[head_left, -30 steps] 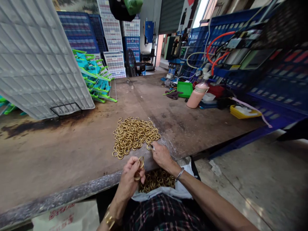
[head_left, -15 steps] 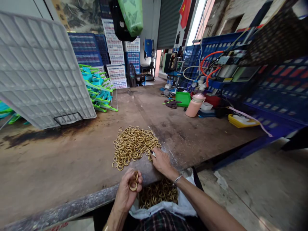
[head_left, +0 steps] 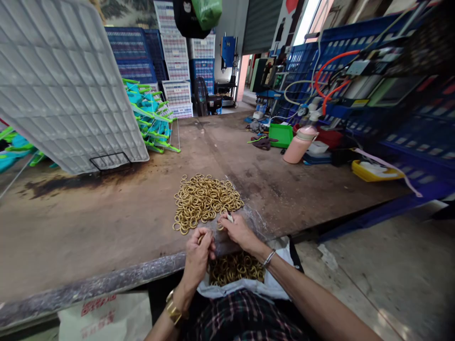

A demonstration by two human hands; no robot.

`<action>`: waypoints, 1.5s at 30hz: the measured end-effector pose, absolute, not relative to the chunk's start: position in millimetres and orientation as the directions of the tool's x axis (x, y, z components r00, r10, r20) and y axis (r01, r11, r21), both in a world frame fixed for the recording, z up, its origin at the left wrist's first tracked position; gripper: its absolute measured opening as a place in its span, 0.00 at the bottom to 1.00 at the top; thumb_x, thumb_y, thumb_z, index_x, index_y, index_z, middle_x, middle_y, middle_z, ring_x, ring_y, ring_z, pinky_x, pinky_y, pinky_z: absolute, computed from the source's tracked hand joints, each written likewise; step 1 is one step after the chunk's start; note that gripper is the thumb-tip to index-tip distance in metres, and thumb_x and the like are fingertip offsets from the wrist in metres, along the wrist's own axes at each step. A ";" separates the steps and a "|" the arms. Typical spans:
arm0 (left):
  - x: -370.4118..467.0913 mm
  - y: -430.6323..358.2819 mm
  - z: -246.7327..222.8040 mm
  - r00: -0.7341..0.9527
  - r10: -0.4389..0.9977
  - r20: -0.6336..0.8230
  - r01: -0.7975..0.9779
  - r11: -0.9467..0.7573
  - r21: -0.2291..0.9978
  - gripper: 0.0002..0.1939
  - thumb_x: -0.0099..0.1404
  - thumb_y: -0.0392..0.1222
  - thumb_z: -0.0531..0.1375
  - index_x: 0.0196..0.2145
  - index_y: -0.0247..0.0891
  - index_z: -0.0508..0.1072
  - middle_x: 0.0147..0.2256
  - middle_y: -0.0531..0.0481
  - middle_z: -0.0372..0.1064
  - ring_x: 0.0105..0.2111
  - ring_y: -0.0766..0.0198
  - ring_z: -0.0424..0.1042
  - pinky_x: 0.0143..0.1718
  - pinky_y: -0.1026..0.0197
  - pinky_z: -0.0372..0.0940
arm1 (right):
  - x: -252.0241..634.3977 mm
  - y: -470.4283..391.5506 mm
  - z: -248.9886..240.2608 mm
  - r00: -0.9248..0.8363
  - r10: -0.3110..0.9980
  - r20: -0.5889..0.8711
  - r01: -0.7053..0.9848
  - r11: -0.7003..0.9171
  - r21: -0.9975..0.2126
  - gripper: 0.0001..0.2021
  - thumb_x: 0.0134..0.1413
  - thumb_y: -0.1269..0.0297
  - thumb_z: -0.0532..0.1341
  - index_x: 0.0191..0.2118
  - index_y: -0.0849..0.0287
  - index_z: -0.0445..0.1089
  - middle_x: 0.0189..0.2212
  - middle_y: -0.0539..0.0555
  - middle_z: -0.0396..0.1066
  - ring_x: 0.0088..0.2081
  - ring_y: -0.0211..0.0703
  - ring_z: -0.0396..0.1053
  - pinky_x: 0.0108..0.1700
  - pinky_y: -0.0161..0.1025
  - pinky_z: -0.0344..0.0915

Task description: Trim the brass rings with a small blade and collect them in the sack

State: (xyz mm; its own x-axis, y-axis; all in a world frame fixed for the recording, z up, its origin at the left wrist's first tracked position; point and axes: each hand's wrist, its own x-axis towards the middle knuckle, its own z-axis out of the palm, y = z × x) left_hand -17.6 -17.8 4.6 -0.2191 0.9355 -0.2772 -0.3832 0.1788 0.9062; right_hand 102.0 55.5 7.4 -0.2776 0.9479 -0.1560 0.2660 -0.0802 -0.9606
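A heap of brass-coloured metal rings (head_left: 206,199) lies on the brown worktable. Just in front of it, my left hand (head_left: 199,251) is closed around a ring (head_left: 201,239) that is mostly covered by the fingers. To its right, my right hand (head_left: 240,232) pinches another ring (head_left: 220,226) at its fingertips, close to the heap's near edge. A small white and dark piece (head_left: 230,217) shows at the right fingers; I cannot make out what it is. Below both hands, a white sack (head_left: 280,284) at the table edge holds many more rings (head_left: 236,267).
A grey ribbed panel (head_left: 71,90) stands at left by green hangers (head_left: 156,118). Farther right are a pink bottle (head_left: 298,146), a green tray (head_left: 280,135), a yellow tray (head_left: 377,173) and a machine with orange hoses (head_left: 359,90). Crates (head_left: 176,94) are stacked behind.
My left hand has turned, its fingers now covering the rings that showed before. My right hand has drawn slightly back from the heap with a ring. The camera view has shifted.
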 end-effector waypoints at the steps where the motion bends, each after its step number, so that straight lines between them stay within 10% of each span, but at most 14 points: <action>1: -16.3 -18.2 4.0 -0.248 0.939 -0.239 -0.301 0.159 0.940 0.14 0.53 0.51 0.61 0.31 0.37 0.67 0.17 0.59 0.60 0.13 0.73 0.56 0.14 0.70 0.52 | 100.4 53.8 6.1 -0.286 0.939 -0.192 0.234 -0.126 -0.964 0.07 0.48 0.61 0.53 0.26 0.59 0.62 0.13 0.42 0.51 0.16 0.31 0.49 0.19 0.29 0.48; 8: -14.6 -17.1 6.0 -0.261 0.965 0.035 -0.013 -0.039 0.999 0.07 0.55 0.43 0.60 0.30 0.38 0.74 0.24 0.52 0.67 0.26 0.66 0.64 0.28 0.67 0.59 | 91.0 44.1 6.8 -0.327 0.900 -0.290 0.114 -0.267 -0.957 0.10 0.46 0.58 0.55 0.22 0.57 0.57 0.12 0.40 0.47 0.13 0.28 0.43 0.15 0.29 0.40; 17: -16.9 -19.6 1.6 -0.145 0.956 -0.255 -0.192 0.226 0.955 0.16 0.57 0.55 0.56 0.28 0.38 0.64 0.18 0.59 0.58 0.13 0.74 0.53 0.13 0.71 0.49 | 88.5 43.2 7.4 -0.328 0.933 -0.148 0.259 -0.062 -0.964 0.10 0.45 0.61 0.55 0.20 0.60 0.60 0.15 0.44 0.57 0.20 0.31 0.54 0.22 0.29 0.51; 27: -18.4 -22.4 -4.3 -0.083 0.966 -0.243 -0.328 0.204 0.922 0.15 0.58 0.53 0.56 0.28 0.39 0.61 0.20 0.59 0.58 0.15 0.75 0.54 0.14 0.72 0.50 | 89.1 45.5 9.1 -0.361 0.928 -0.089 0.386 0.062 -0.920 0.10 0.50 0.65 0.51 0.21 0.60 0.60 0.17 0.45 0.59 0.21 0.33 0.56 0.25 0.30 0.52; 35: -20.3 -21.4 -3.4 -0.116 0.962 -0.247 -0.346 0.194 0.918 0.15 0.58 0.53 0.56 0.30 0.39 0.61 0.19 0.59 0.58 0.15 0.75 0.55 0.14 0.72 0.50 | 98.7 34.5 9.5 -0.550 0.835 -0.011 0.707 0.459 -0.538 0.08 0.51 0.72 0.51 0.31 0.60 0.67 0.25 0.52 0.68 0.27 0.37 0.62 0.30 0.33 0.50; 45: -19.9 -21.9 -3.7 -0.156 0.955 -0.251 -0.255 0.207 0.944 0.14 0.58 0.53 0.55 0.31 0.39 0.60 0.20 0.60 0.58 0.15 0.75 0.55 0.14 0.72 0.51 | 95.1 29.6 19.8 -0.569 0.817 -0.097 0.788 0.507 -0.349 0.11 0.54 0.71 0.49 0.39 0.62 0.66 0.32 0.57 0.71 0.32 0.42 0.67 0.31 0.36 0.52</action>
State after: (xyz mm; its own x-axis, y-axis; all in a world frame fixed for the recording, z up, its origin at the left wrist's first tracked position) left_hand -19.9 -21.9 -3.7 -0.1557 0.9553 -0.2513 -0.2553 0.2068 0.9445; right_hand 95.1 29.6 19.8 -0.5687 0.8168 -0.0974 0.7881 0.5071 -0.3488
